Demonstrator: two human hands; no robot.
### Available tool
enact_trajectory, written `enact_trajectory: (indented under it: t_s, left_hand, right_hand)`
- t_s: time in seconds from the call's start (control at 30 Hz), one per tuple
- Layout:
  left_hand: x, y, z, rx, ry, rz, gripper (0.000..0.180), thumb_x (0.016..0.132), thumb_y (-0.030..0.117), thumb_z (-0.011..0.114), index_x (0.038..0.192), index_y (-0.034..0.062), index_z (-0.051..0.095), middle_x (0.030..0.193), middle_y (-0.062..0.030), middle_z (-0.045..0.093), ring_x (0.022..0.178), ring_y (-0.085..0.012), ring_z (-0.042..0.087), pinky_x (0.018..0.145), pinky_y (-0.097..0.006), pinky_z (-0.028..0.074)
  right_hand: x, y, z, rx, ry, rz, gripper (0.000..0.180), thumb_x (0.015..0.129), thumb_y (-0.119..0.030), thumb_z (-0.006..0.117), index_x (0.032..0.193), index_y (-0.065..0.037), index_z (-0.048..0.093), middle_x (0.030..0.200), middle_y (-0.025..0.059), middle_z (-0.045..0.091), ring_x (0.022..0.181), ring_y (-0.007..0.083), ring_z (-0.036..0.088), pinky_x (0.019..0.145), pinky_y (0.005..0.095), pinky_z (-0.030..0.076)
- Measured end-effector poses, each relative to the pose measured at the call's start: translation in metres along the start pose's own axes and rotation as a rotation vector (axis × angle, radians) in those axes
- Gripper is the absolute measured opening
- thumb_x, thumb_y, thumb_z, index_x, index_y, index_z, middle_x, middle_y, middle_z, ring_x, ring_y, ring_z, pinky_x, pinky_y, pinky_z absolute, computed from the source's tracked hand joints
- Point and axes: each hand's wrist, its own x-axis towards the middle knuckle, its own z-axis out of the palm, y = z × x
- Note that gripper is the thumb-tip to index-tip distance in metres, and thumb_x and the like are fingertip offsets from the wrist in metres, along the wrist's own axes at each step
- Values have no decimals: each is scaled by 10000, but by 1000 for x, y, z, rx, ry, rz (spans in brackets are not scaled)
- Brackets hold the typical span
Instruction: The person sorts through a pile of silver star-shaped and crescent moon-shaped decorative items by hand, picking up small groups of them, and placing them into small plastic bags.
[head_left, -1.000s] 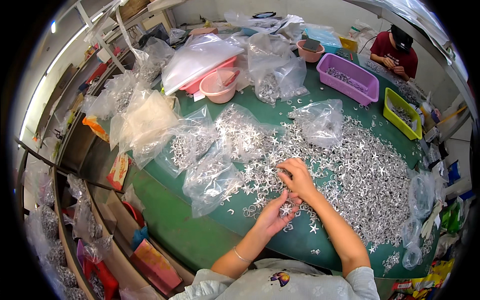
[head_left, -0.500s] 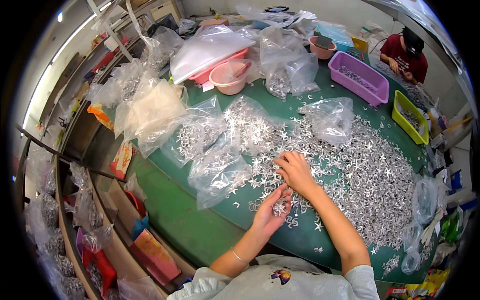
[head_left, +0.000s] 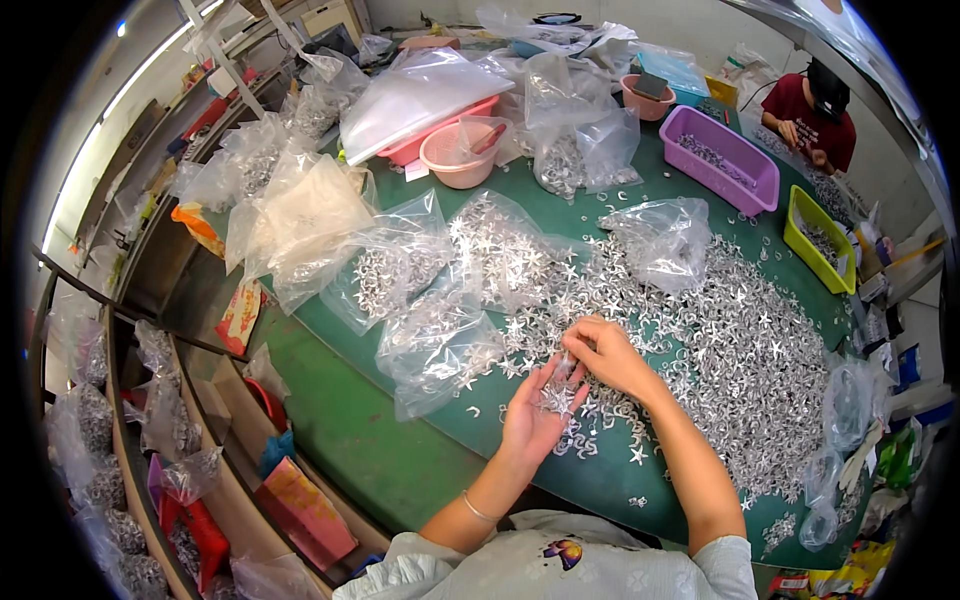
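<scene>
My left hand (head_left: 537, 418) is turned palm up, fingers partly spread, with a small heap of silvery star-shaped pieces (head_left: 556, 397) resting in it. Close beside its fingertips, my right hand (head_left: 606, 353) has thumb and forefinger pinched together; whatever lies between them is too small to make out. Under and around both hands are loose silvery pieces, some star-shaped, some curved. They join a wide pile (head_left: 750, 370) of the same kind spread across the right of the green table (head_left: 400, 455). Clear bags (head_left: 440, 345) holding similar pieces lie just left of my hands.
A purple basin (head_left: 722, 160) and a yellow-green basket (head_left: 818, 238) stand at the far right. Another person (head_left: 815, 115) in dark red works beyond them. A pink bowl (head_left: 462, 155) and plastic bags crowd the back. Boxes and shelves with bagged pieces (head_left: 95, 415) line the left.
My right hand has shifted slightly right and down from the pile to my left hand's fingertips. My left palm has opened upward, showing the star-shaped pieces more plainly.
</scene>
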Motion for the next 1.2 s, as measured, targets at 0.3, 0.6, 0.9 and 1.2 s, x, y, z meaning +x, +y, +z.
enact_trajectory:
  t_s: [0.3, 0.6, 0.9, 1.2]
  left_hand:
    - [0, -3, -12, -13, -70, -92, 411, 941, 83, 555, 1336, 45, 449, 1238, -133, 560, 1044, -212, 584, 834, -301, 523]
    - [3, -1, -4, 73, 18, 27, 427, 977, 170, 511, 1358, 0, 422, 1211, -98, 577, 1105, -251, 569, 1021, -428, 451]
    - [1, 2, -17, -42, -33, -57, 260, 930, 106, 589, 1184, 67, 551, 1074, -105, 628, 1105, -296, 584, 871, -386, 535]
    - [-1, 2, -20, -10, -7, 21, 244, 912, 77, 592, 1153, 56, 569, 1131, -136, 616, 1158, -315, 553, 925, -407, 511]
  right_hand:
    - [24, 42, 27, -622, 518, -192, 284, 727, -113, 742, 990, -58, 651, 945, 73, 570, 947, 268, 504, 834, 399, 369]
    - [-17, -11, 0, -247, 169, -132, 148, 749, -81, 724, 870, -27, 660, 924, 100, 670, 912, 281, 609, 869, 386, 441]
    - [27, 35, 37, -590, 426, -105, 188, 783, -202, 715, 875, -39, 696, 876, 91, 616, 902, 285, 548, 790, 400, 412]
    - [24, 27, 28, -476, 577, -117, 82, 818, -108, 672, 802, -32, 695, 772, 64, 658, 766, 220, 588, 726, 344, 423]
